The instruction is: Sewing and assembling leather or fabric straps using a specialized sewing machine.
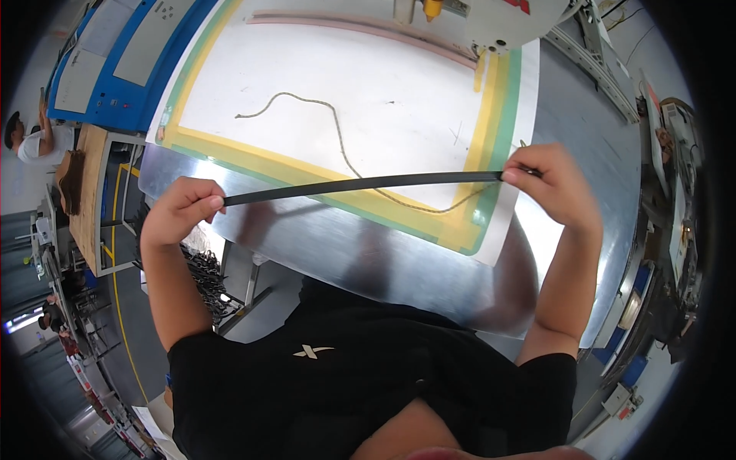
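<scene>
A flat black strap [360,184] is stretched almost level between my two hands, over the near edge of a taped white sheet [261,65]. My left hand [188,208] pinches its left end between thumb and fingers. At its other end my right hand [546,178] is closed around it, with a small tip poking out above the fingers. A thin speckled cord [337,130] lies in a loose wave across the sheet. It passes beneath the strap and runs toward my right hand; whether that hand also holds it I cannot tell.
Yellow and green tape [322,182] borders the sheet on a shiny metal table [368,261]. A pinkish bar [368,34] and a machine head [498,23] stand at the far side. A blue cabinet [126,77] is far left, near another person [42,142]. Dark strips [203,280] hang beside my left forearm.
</scene>
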Demonstrator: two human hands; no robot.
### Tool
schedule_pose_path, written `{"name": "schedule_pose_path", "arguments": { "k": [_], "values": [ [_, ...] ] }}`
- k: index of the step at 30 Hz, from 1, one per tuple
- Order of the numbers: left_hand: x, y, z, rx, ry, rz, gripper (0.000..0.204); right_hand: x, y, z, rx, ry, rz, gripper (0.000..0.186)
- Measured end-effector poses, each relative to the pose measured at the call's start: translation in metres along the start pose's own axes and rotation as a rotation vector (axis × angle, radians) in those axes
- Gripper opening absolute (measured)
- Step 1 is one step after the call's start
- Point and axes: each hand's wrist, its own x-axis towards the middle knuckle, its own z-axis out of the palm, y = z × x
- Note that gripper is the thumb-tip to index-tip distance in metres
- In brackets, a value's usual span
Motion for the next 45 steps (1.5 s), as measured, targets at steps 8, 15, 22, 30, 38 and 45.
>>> {"name": "schedule_pose_path", "arguments": {
  "k": [8,15,22,30,38,45],
  "values": [
    [-0.008,-0.004,-0.006,-0.090,-0.005,0.098,0.047,-0.039,0.017,-0.024,0.347,0.071,0.131,0.025],
    [-0.014,-0.007,-0.013,-0.078,0.091,0.090,0.047,-0.057,0.023,-0.028,0.423,0.225,0.048,0.025],
    [0.007,0.006,-0.001,0.235,-0.028,0.097,0.039,-0.046,-0.002,-0.008,0.514,0.402,-0.164,0.021],
    [0.053,0.089,0.066,0.391,-0.242,0.078,0.057,-0.032,-0.035,0.024,0.470,0.294,-0.395,0.039],
    [0.071,0.079,0.065,0.890,0.147,-0.182,0.044,-0.057,-0.020,0.020,0.803,0.462,-0.427,0.041],
    [0.043,0.135,0.105,0.375,0.030,0.429,0.029,-0.043,-0.036,0.043,0.558,0.375,-0.487,0.045]
  ]
}}
